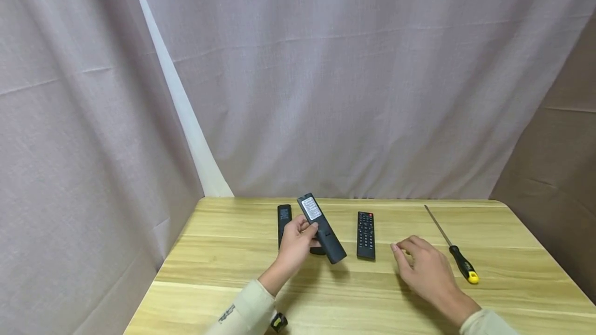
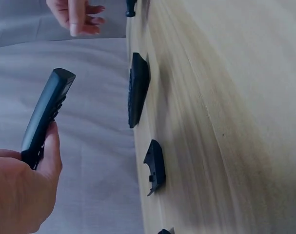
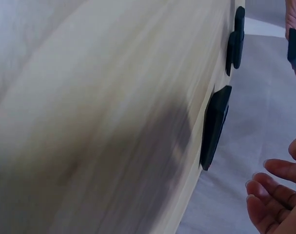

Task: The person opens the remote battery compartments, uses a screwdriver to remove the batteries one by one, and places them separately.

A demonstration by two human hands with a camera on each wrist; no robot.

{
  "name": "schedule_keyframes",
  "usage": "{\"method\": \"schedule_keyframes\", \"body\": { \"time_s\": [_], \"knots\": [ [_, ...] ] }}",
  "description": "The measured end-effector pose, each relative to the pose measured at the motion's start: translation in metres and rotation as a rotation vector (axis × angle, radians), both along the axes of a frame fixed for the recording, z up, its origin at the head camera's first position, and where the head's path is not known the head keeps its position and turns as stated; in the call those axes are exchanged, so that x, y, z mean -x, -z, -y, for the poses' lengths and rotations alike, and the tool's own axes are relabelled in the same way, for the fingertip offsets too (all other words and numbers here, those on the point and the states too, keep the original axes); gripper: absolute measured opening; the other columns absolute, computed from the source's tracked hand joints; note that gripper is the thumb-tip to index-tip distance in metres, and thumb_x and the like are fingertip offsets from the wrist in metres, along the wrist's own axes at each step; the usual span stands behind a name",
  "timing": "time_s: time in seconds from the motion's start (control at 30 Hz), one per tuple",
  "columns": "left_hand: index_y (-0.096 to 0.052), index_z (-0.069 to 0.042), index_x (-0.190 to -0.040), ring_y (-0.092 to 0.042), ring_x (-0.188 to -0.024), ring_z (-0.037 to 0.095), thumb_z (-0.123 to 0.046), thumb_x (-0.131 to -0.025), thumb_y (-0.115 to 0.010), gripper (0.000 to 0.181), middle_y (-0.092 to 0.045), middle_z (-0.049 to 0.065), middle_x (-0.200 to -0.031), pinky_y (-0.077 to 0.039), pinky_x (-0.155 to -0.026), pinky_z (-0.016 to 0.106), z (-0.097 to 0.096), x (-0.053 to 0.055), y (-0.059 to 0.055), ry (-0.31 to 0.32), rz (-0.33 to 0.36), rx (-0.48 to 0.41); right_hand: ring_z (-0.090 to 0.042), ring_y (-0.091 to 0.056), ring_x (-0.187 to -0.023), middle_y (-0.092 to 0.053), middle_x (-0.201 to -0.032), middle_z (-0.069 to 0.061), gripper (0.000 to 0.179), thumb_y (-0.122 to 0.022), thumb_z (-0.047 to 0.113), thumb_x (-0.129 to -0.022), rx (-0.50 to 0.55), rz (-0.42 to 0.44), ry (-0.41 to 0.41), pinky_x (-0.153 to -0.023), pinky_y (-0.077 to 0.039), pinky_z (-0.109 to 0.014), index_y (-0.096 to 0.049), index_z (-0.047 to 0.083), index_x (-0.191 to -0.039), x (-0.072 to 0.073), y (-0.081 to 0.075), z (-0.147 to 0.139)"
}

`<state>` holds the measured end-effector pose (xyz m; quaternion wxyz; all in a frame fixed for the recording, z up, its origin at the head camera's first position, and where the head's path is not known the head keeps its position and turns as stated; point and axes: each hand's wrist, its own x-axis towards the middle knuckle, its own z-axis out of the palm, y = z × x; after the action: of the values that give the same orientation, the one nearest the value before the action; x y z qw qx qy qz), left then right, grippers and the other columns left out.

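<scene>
My left hand [image 1: 293,244] grips a black remote control [image 1: 331,246] between thumb and fingers, raised over the table. Its back, with a white label near the top, faces up in the head view; its buttons point down. Below this hand lies a small black plastic cover [image 2: 157,165] with a notched edge, partly hidden in the head view. A second remote [image 1: 284,216] lies behind the left hand, partly covered by it. To the right, a third remote [image 1: 366,235] rests buttons up. My right hand [image 1: 426,268] hovers beside it, fingers loosely bent, holding nothing.
A screwdriver [image 1: 458,260] with a black and yellow handle lies right of the right hand. A small black and yellow object [image 1: 279,322] shows by the left sleeve. Grey curtains [image 1: 354,92] hang behind the wooden table [image 1: 223,252].
</scene>
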<state>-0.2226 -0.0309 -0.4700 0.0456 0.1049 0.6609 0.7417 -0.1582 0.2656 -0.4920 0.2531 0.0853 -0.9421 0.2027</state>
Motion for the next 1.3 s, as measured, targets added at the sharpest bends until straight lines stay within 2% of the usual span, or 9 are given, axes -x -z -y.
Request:
{"method": "schedule_keyframes", "body": {
  "time_s": [0.2, 0.3, 0.43, 0.57, 0.7, 0.8, 0.9, 1.03, 1.3],
  "knots": [
    [-0.051, 0.012, -0.140, -0.078, -0.112, 0.034, -0.001, -0.109, -0.051, 0.034, -0.069, 0.035, -0.132, -0.069, -0.089, 0.035, 0.004, -0.007, -0.003, 0.007, 0.003, -0.062, -0.031, -0.076, -0.089, -0.079, -0.098, -0.007, 0.017, -0.073, 0.025, -0.100, 0.011, 0.020, 0.011, -0.078, -0.064, -0.057, -0.080, 0.009, -0.099, -0.005, 0.000, 0.008],
    [-0.049, 0.012, -0.139, -0.079, -0.104, 0.028, 0.000, -0.109, -0.051, 0.033, -0.069, 0.036, -0.131, -0.069, -0.089, 0.035, 0.007, -0.008, -0.001, -0.012, 0.016, -0.068, -0.030, -0.076, -0.087, -0.079, -0.095, -0.006, 0.018, -0.072, 0.025, -0.100, 0.016, 0.048, 0.020, -0.076, -0.064, -0.055, -0.081, 0.009, -0.099, -0.006, -0.004, 0.016],
    [-0.047, 0.012, -0.139, -0.077, -0.090, 0.016, -0.001, -0.109, -0.052, 0.034, -0.069, 0.037, -0.130, -0.069, -0.086, 0.031, 0.013, -0.007, 0.004, -0.045, 0.042, -0.102, -0.019, -0.071, -0.077, -0.077, -0.086, -0.001, 0.015, -0.073, 0.025, -0.100, 0.023, 0.094, 0.013, -0.067, -0.061, -0.046, -0.081, 0.013, -0.096, -0.007, -0.010, 0.030],
    [-0.045, 0.012, -0.139, -0.076, -0.085, 0.013, -0.001, -0.108, -0.053, 0.034, -0.070, 0.037, -0.126, -0.069, -0.084, 0.030, 0.016, -0.007, 0.011, -0.071, 0.067, -0.133, -0.008, -0.062, -0.071, -0.074, -0.080, 0.005, 0.016, -0.073, 0.027, -0.101, 0.030, 0.131, -0.013, -0.061, -0.053, -0.034, -0.080, 0.018, -0.089, -0.008, -0.014, 0.044],
    [-0.045, 0.011, -0.138, -0.077, -0.083, 0.016, -0.001, -0.107, -0.056, 0.035, -0.072, 0.035, -0.119, -0.069, -0.084, 0.033, 0.015, -0.008, 0.016, -0.091, 0.086, -0.136, -0.003, -0.048, -0.059, -0.060, -0.064, 0.012, 0.025, -0.072, 0.029, -0.103, 0.039, 0.184, -0.043, -0.053, -0.040, -0.023, -0.074, 0.023, -0.078, -0.009, -0.017, 0.057],
    [-0.044, 0.010, -0.138, -0.079, -0.086, 0.019, -0.001, -0.106, -0.057, 0.036, -0.072, 0.034, -0.119, -0.069, -0.086, 0.035, 0.013, -0.007, 0.016, -0.089, 0.083, -0.143, -0.002, -0.038, -0.050, -0.044, -0.053, 0.015, 0.036, -0.071, 0.029, -0.103, 0.055, 0.228, -0.059, -0.048, -0.031, -0.020, -0.066, 0.026, -0.068, -0.009, -0.020, 0.066],
    [-0.043, 0.009, -0.139, -0.080, -0.093, 0.022, 0.000, -0.106, -0.057, 0.037, -0.071, 0.035, -0.121, -0.069, -0.088, 0.036, 0.010, -0.007, 0.013, -0.084, 0.076, -0.159, -0.003, -0.035, -0.047, -0.038, -0.048, 0.014, 0.044, -0.071, 0.030, -0.104, 0.093, 0.282, -0.071, -0.047, -0.029, -0.020, -0.060, 0.027, -0.062, -0.007, -0.023, 0.075],
    [-0.040, 0.011, -0.141, -0.079, -0.105, 0.026, 0.000, -0.106, -0.057, 0.040, -0.070, 0.036, -0.122, -0.068, -0.090, 0.036, 0.008, -0.008, 0.007, -0.083, 0.061, -0.169, -0.003, -0.035, -0.046, -0.038, -0.048, 0.014, 0.046, -0.070, 0.031, -0.104, 0.153, 0.340, -0.092, -0.046, -0.029, -0.020, -0.058, 0.027, -0.059, -0.002, -0.026, 0.086],
    [-0.039, 0.012, -0.141, -0.079, -0.110, 0.031, 0.001, -0.106, -0.056, 0.040, -0.068, 0.037, -0.125, -0.067, -0.093, 0.037, 0.007, -0.009, -0.001, -0.100, 0.056, -0.192, -0.001, -0.035, -0.046, -0.042, -0.050, 0.014, 0.037, -0.073, 0.032, -0.102, 0.207, 0.332, -0.149, -0.044, -0.026, -0.019, -0.068, 0.027, -0.066, 0.008, -0.028, 0.103]
  ]
}}
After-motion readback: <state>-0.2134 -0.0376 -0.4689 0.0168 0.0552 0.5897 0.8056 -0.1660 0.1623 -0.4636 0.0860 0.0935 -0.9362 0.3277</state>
